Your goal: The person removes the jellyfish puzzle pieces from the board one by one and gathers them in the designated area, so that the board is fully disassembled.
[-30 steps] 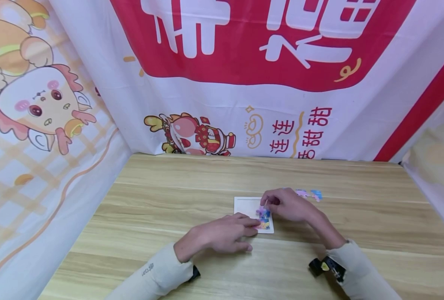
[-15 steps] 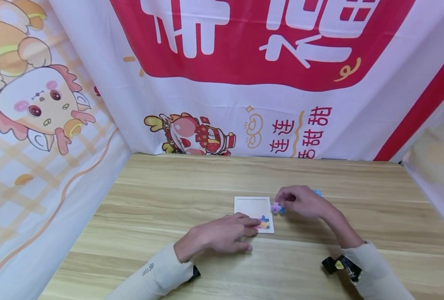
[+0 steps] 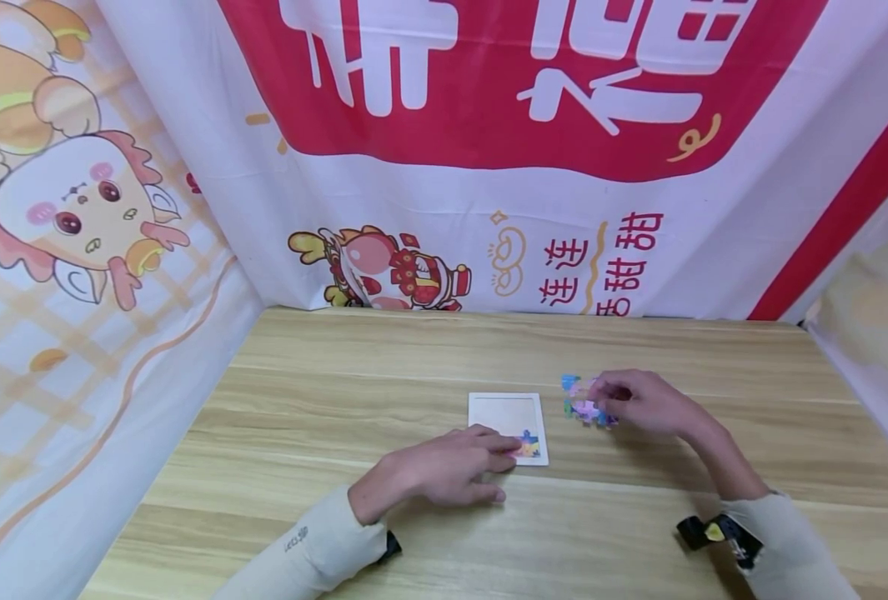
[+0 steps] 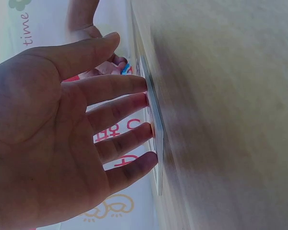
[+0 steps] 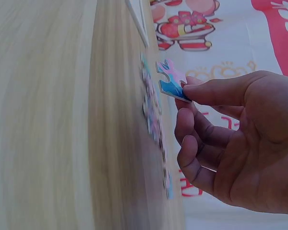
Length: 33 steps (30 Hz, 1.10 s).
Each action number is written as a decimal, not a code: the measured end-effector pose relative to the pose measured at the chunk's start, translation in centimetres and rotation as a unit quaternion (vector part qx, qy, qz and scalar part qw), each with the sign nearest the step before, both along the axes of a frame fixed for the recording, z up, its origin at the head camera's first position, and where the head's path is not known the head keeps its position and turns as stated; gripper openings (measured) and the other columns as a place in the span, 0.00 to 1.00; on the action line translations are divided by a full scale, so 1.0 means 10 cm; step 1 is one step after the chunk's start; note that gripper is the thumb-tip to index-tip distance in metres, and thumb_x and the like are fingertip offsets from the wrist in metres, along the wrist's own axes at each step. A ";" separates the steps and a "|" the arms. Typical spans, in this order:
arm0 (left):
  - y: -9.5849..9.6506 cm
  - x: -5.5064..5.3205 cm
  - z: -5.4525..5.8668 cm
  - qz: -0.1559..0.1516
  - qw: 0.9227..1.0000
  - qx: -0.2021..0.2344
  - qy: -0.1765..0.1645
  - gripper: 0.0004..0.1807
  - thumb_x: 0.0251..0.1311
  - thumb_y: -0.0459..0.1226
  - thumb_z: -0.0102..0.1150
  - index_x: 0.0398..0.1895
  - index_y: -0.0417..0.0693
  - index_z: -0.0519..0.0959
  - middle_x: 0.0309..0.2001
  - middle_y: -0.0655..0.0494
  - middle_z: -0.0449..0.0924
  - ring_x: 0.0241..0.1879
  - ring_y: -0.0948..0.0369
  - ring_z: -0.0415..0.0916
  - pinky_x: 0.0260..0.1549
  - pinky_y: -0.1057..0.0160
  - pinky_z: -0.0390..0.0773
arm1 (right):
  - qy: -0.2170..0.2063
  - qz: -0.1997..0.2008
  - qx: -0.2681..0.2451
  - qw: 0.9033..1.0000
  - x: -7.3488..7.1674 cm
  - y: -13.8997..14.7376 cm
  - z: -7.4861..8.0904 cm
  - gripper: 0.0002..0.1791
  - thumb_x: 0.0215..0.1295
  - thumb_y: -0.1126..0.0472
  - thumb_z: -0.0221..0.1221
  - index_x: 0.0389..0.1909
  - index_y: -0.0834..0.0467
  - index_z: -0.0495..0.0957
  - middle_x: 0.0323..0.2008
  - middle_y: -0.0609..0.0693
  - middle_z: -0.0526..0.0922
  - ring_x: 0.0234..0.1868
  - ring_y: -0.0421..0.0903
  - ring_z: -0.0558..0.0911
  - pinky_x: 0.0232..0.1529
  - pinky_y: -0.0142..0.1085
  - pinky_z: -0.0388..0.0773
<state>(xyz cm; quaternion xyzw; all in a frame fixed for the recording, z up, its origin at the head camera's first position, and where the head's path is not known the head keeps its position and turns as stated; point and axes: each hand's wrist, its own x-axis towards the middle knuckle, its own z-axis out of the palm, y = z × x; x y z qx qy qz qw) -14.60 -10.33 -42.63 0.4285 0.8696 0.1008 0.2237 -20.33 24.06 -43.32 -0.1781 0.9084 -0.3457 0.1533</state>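
A white puzzle frame (image 3: 499, 410) lies on the table, with a few joined colourful pieces (image 3: 530, 445) in its near right corner. My left hand (image 3: 451, 467) rests its straight fingertips on the frame's near edge and those pieces. In the right wrist view, my right hand (image 5: 240, 129) pinches a pink and blue puzzle piece (image 5: 171, 79) between thumb and forefinger, just above the table. Several loose puzzle pieces (image 3: 584, 410) lie under and beside that hand, to the right of the frame; the hand hides part of them.
The wooden table (image 3: 383, 358) reaches back to a printed white and red cloth (image 3: 413, 192). Another printed cloth (image 3: 98, 350) hangs along the left side. A black wrist camera (image 3: 717, 533) sits at the right sleeve.
My right hand has moved right, from the frame to the loose pieces, carrying a puzzle piece out of the frame. The left hand has stayed in place.
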 end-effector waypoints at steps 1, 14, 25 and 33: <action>0.00 0.00 0.00 0.001 1.000 0.001 -0.002 0.30 0.81 0.53 0.54 0.80 0.55 0.72 0.86 0.63 0.57 0.85 0.56 0.55 0.84 0.49 0.62 | 0.001 -0.001 0.002 1.000 0.00 0.03 -0.01 0.06 0.77 0.64 0.61 0.47 0.54 0.86 0.38 0.48 0.84 0.41 0.47 0.77 0.40 0.34 0.78; 0.01 0.00 0.00 0.001 1.000 0.002 0.002 0.30 0.80 0.53 0.55 0.79 0.55 0.72 0.86 0.62 0.57 0.85 0.55 0.56 0.83 0.49 0.62 | 0.021 -0.014 0.017 1.000 0.05 0.40 0.00 0.08 0.77 0.65 0.60 0.48 0.54 0.86 0.40 0.47 0.86 0.43 0.45 0.78 0.42 0.32 0.78; 0.01 0.00 0.00 0.004 1.000 0.004 -0.003 0.30 0.80 0.53 0.55 0.79 0.55 0.72 0.85 0.63 0.58 0.84 0.57 0.56 0.83 0.49 0.63 | 0.012 -0.027 0.028 0.999 0.06 0.57 -0.04 0.09 0.78 0.65 0.59 0.50 0.56 0.86 0.43 0.48 0.87 0.44 0.45 0.79 0.43 0.31 0.79; 0.00 0.00 -0.01 0.004 1.000 0.006 -0.001 0.30 0.80 0.53 0.55 0.79 0.55 0.72 0.85 0.63 0.59 0.84 0.57 0.56 0.83 0.48 0.63 | 0.000 -0.037 0.032 0.999 0.08 0.63 -0.05 0.09 0.78 0.66 0.59 0.50 0.57 0.86 0.43 0.49 0.87 0.44 0.46 0.78 0.41 0.31 0.78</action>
